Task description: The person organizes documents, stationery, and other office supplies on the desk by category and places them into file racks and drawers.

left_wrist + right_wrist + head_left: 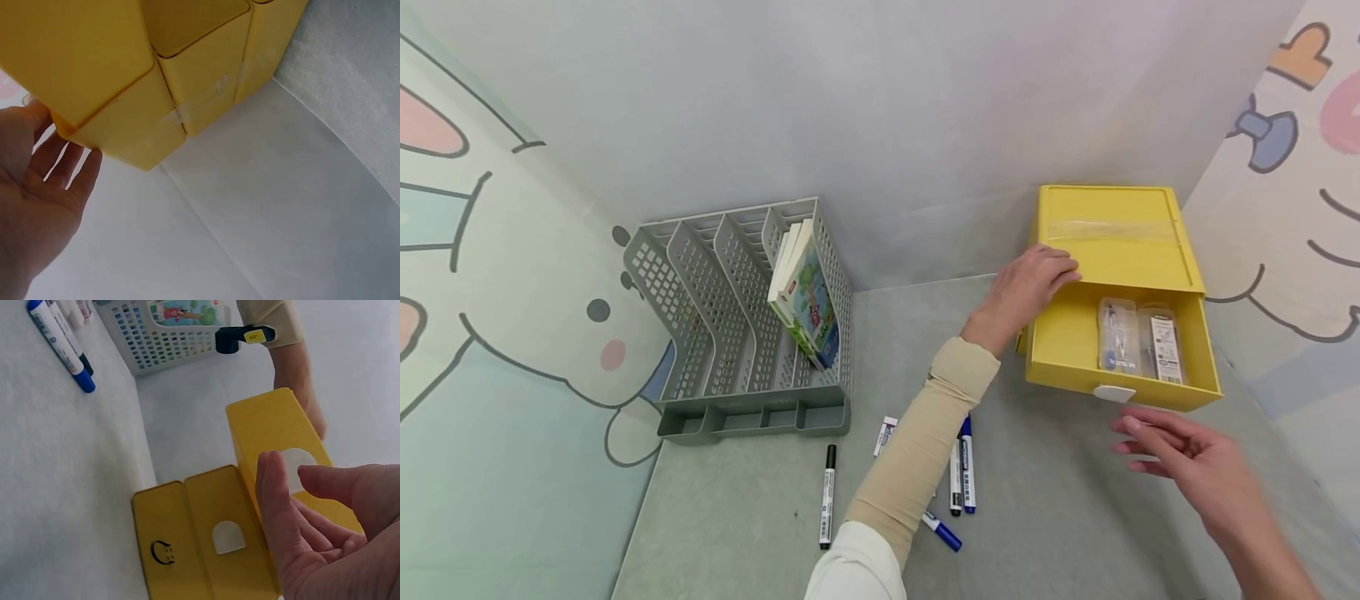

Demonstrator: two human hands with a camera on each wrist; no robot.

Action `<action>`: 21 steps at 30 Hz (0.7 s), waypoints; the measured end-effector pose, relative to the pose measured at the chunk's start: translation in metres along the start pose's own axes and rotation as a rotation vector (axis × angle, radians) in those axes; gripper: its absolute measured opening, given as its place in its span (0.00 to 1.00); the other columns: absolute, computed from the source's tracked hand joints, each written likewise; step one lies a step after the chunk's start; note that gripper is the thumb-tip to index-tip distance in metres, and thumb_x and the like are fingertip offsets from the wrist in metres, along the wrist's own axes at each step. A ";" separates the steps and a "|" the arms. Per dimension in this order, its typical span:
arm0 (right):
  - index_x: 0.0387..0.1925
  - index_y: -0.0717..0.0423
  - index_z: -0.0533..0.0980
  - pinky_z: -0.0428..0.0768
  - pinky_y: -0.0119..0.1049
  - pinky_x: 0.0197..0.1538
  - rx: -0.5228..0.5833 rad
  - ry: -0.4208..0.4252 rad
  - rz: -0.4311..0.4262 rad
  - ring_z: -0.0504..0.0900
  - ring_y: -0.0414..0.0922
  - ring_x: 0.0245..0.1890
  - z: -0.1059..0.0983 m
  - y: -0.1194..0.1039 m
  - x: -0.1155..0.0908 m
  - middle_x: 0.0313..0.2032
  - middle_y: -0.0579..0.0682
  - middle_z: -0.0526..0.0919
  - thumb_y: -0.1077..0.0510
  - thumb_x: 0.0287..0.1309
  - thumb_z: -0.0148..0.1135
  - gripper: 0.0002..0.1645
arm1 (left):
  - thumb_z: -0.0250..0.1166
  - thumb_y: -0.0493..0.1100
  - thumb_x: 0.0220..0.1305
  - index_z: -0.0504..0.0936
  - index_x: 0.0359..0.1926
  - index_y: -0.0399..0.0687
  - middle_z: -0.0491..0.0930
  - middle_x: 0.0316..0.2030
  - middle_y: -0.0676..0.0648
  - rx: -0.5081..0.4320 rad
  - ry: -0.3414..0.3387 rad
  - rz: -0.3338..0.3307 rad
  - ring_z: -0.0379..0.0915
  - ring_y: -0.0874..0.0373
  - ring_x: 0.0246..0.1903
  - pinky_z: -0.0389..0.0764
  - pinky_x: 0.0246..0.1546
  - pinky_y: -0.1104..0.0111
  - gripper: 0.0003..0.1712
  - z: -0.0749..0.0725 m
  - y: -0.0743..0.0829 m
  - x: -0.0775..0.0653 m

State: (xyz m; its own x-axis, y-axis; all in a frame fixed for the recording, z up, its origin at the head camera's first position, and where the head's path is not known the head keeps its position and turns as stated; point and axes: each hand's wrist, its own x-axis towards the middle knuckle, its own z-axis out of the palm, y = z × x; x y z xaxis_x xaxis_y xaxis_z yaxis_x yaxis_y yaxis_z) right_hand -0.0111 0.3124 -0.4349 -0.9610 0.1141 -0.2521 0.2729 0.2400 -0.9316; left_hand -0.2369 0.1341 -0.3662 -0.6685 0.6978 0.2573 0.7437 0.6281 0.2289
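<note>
A yellow drawer unit [1108,258] stands at the right, its top drawer [1054,350] pulled out. Inside that drawer lie a clear plastic case [1117,333] with blue bits in it and a clear container with a white-labelled pack [1166,348]. My left hand [1028,287] rests on the unit's front left top edge; in the left wrist view its fingers [65,164] touch the yellow corner. Just in front of the drawer's white handle [1114,392], my right hand [1195,458] hovers with nothing in it. The right wrist view shows its thumb and fingers apart near the handle.
A grey file rack [730,308] with several slots stands at the left, books [808,292] in its right slot. A black marker [827,497], blue-capped markers [967,467] and a small white-and-blue item [885,435] lie on the table, partly under my left forearm. Lower drawers [200,537] sit below.
</note>
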 end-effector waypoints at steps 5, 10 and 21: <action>0.59 0.50 0.81 0.87 0.38 0.40 0.106 -0.035 -0.005 0.90 0.42 0.42 0.003 0.004 0.010 0.45 0.40 0.90 0.49 0.75 0.59 0.18 | 0.57 0.53 0.78 0.84 0.62 0.56 0.80 0.61 0.58 0.025 -0.017 0.016 0.69 0.64 0.63 0.59 0.66 0.83 0.20 0.000 -0.001 0.000; 0.53 0.47 0.84 0.87 0.38 0.41 0.259 -0.080 -0.053 0.90 0.42 0.42 0.001 0.008 0.016 0.45 0.43 0.90 0.55 0.76 0.57 0.13 | 0.57 0.53 0.78 0.84 0.62 0.55 0.80 0.61 0.56 0.039 -0.013 0.036 0.70 0.63 0.63 0.60 0.67 0.81 0.19 0.001 -0.001 0.001; 0.51 0.46 0.87 0.87 0.38 0.43 0.415 -0.195 -0.059 0.90 0.44 0.42 -0.007 0.006 0.032 0.45 0.46 0.90 0.59 0.80 0.50 0.18 | 0.56 0.53 0.79 0.84 0.61 0.55 0.80 0.62 0.54 0.071 -0.035 0.046 0.69 0.61 0.64 0.60 0.68 0.80 0.19 -0.001 -0.001 0.001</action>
State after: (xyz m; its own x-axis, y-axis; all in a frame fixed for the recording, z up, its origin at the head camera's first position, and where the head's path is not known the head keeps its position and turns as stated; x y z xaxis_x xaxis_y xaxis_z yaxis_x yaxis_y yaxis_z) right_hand -0.0396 0.3244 -0.4461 -0.9757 -0.0813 -0.2034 0.2146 -0.1704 -0.9617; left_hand -0.2380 0.1341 -0.3650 -0.6343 0.7371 0.2332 0.7724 0.6172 0.1502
